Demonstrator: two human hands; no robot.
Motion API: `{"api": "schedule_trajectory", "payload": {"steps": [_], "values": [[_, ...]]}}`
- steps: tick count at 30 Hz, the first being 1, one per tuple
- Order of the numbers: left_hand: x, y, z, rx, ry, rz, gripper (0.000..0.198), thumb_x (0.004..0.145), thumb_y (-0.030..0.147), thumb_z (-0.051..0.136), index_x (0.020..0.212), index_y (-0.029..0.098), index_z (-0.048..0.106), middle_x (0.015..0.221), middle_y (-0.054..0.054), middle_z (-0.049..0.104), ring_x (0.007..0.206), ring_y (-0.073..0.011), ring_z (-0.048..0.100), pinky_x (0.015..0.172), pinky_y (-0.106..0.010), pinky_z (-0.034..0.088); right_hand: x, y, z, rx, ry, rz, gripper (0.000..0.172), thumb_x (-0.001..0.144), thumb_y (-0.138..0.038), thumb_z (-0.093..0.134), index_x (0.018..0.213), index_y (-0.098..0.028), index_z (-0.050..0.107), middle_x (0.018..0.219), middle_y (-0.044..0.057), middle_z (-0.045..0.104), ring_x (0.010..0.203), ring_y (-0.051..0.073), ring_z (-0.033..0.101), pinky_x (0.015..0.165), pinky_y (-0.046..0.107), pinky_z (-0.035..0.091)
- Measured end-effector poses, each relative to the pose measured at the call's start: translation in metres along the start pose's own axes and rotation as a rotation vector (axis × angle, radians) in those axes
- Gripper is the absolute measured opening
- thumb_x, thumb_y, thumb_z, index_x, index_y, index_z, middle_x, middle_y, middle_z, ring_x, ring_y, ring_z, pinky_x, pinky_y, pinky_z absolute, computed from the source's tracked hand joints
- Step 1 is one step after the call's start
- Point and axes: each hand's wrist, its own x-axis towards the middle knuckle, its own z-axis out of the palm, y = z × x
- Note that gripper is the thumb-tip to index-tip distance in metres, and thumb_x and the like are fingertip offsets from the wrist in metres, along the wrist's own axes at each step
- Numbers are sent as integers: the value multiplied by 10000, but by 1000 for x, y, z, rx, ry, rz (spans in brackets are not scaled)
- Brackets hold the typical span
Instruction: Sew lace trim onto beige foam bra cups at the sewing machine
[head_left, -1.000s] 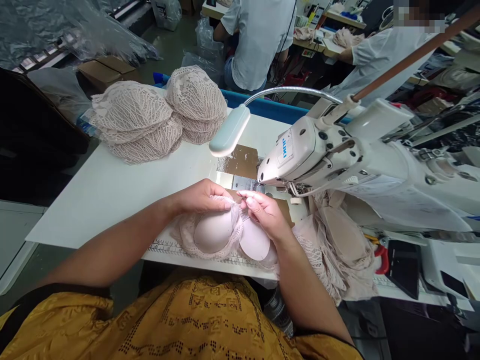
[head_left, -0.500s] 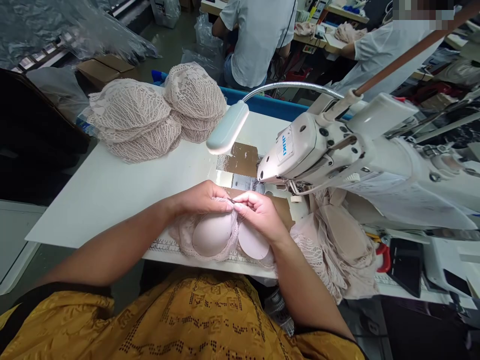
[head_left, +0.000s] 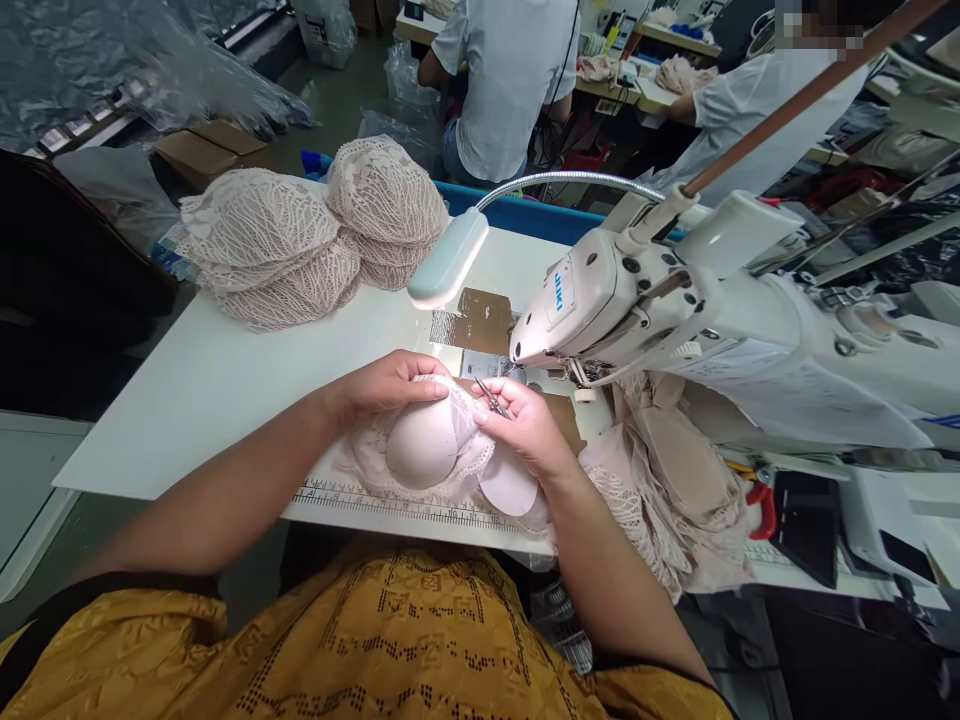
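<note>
Head view, nearest first: at the front edge of the table point(head_left: 225, 380) a padded lace bra point(head_left: 424, 445) lies across the printed ruler strip point(head_left: 375, 498), its long axis running left to right along that edge. Our left hand point(head_left: 390, 385) is closed over the top of the left cup, fingers curled on the lace rim. Our right hand point(head_left: 525, 425) rests on the right cup, fingers pinched together around small metal snips point(head_left: 491, 397). Their tips point up and left toward the bridge between the cups, just beside our left fingertips. The right hand is the nearer to that bridge.

Past the hands stands the sewing machine point(head_left: 600, 300) with its lamp point(head_left: 448, 258). A heap of lace pieces point(head_left: 675, 470) spills over the right edge. A stack of lace cups point(head_left: 300, 240) sits toward the far left corner. Beyond the table a person in a white shirt point(head_left: 510, 90) sits with their back to us.
</note>
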Motion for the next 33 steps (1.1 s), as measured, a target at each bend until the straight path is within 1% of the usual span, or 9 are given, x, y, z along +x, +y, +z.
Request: {"api": "schedule_trajectory", "payload": {"steps": [5, 10, 14, 16, 18, 22, 25, 29, 33], "values": [[1, -2, -3, 17, 26, 5, 245, 835, 379, 700, 900, 143, 688, 842, -24, 670, 744, -117, 610, 669, -197, 484, -6, -15, -10, -392, 88, -2, 289, 783, -415, 675, 985, -212, 638, 948, 38, 689, 833, 196, 634, 752, 332, 494], [1, -5, -9, 12, 58, 10, 305, 817, 422, 704, 912, 133, 681, 862, -48, 683, 756, -146, 634, 686, -237, 507, -24, -29, -33, -958, 163, 158, 447, 799, -478, 635, 1167, -226, 610, 1147, 83, 682, 901, 241, 642, 708, 313, 435], [0, -8, -12, 75, -15, -37, 343, 758, 364, 748, 1001, 138, 661, 922, -65, 688, 811, -185, 652, 711, -270, 512, -31, -26, -37, -1178, 111, 217, 208, 824, -372, 570, 899, -189, 635, 917, 72, 698, 765, 205, 593, 593, 278, 339], [-2, -6, -11, 175, -83, -46, 386, 721, 294, 743, 1060, 136, 647, 966, -72, 686, 860, -211, 650, 724, -279, 504, -33, -25, -34, -1221, 99, 187, 190, 859, -346, 508, 763, -198, 580, 770, 41, 652, 674, 182, 545, 564, 278, 307], [-7, 1, -8, 370, -108, -35, 321, 708, 227, 681, 1016, 141, 655, 938, -55, 683, 846, -211, 634, 695, -263, 472, -36, -27, -30, -1197, 118, 96, 193, 875, -323, 481, 738, -205, 546, 775, 38, 632, 707, 188, 551, 599, 282, 344], [-32, 28, -3, 906, -55, -27, 65, 712, 154, 535, 672, 152, 587, 735, -22, 616, 647, -159, 537, 563, -250, 329, -42, -39, -14, -974, 95, -117, 175, 920, -296, 433, 836, -213, 562, 964, 62, 659, 906, 214, 599, 781, 318, 437], [-59, 45, -11, 1064, 0, 42, 169, 761, 168, 494, 600, 155, 543, 732, -26, 613, 615, -143, 520, 573, -259, 315, -31, -45, 13, -819, -15, -118, 231, 968, -307, 363, 867, -231, 556, 774, 16, 655, 721, 188, 605, 693, 316, 458], [-97, 64, -41, 1292, 302, 117, 253, 862, 230, 445, 679, 166, 606, 781, -41, 630, 711, -176, 574, 634, -273, 357, 13, -50, 60, -690, -52, -361, 197, 941, -235, 391, 922, -235, 587, 906, 39, 680, 845, 196, 637, 760, 324, 508], [-122, 104, -73, 1627, 932, 351, 325, 960, 332, 378, 840, 167, 631, 840, -74, 601, 831, -236, 577, 707, -328, 414, 87, -69, 91, -557, 179, -799, 255, 941, -223, 397, 1151, -189, 536, 1207, 113, 635, 1126, 202, 600, 1013, 385, 458]]}}
